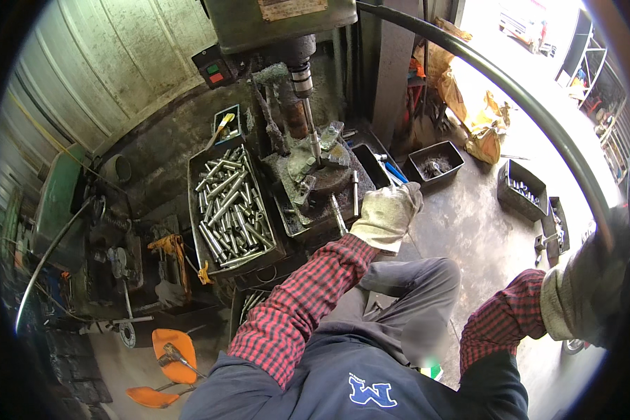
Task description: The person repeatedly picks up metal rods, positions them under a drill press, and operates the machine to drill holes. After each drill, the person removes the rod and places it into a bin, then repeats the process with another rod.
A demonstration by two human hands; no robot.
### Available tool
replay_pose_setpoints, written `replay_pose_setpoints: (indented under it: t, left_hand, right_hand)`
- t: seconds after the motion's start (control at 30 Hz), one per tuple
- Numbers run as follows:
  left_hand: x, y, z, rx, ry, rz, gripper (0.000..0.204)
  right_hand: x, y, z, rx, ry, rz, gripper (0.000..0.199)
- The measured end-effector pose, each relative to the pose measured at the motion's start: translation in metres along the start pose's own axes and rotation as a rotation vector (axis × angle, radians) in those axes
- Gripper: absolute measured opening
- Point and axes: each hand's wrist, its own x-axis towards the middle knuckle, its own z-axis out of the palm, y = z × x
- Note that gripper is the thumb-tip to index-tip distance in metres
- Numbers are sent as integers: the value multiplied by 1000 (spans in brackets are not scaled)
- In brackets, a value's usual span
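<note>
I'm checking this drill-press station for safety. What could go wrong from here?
The gloved left hand rests beside the clamped workpiece, close to the drill bit; a spinning bit might catch the glove. The right hand grips the long feed lever, so pulling it could lower the bit while the left hand is near.

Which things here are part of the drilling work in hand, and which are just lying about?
In use:
- green drill press with steel bit
- dark round work table under the bit
- long curved black feed lever, gripped by the gloved right hand
- gloved left hand at the table edge
- black tray of short steel tubes

Lying about:
- orange stool
- yellow sacks
- small black bin of scrap
</note>
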Motion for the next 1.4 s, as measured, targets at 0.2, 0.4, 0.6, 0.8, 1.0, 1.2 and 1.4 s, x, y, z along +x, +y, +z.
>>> replay_pose_setpoints:
  t: [0.2, 0.4, 0.6, 0.8, 1.0, 1.2, 1.4]
  left_hand:
    - [1, 1, -3, 44, -32, -9, 24]
    - [2, -2, -4, 74, -151, -16, 17]
    - [2, -3, -9, 122, -267, -106, 31]
    - [0, 3, -22, 103, -330, -128, 17]
    - [1, 4, -6, -37, -281, -322, 38]
    - [-7, 2, 6, -138, -140, -382, 36]
    - [-10, 4, 3, -228, -69, -393, 32]
  right_hand:
    - [12, 18, 11, 13, 7, 123, 29]
    - [0, 10, 33, 27, 34, 176, 24]
    - [-28, 12, 47, -19, 252, 82, 30]
    - [-38, 27, 55, 78, 38, 170, 37]
    - [-47, 23, 44, 43, 139, 85, 29]
    - [-52, 15, 25, -12, 182, 44, 25]
    - [-64, 21, 18, -4, 270, -19, 34]
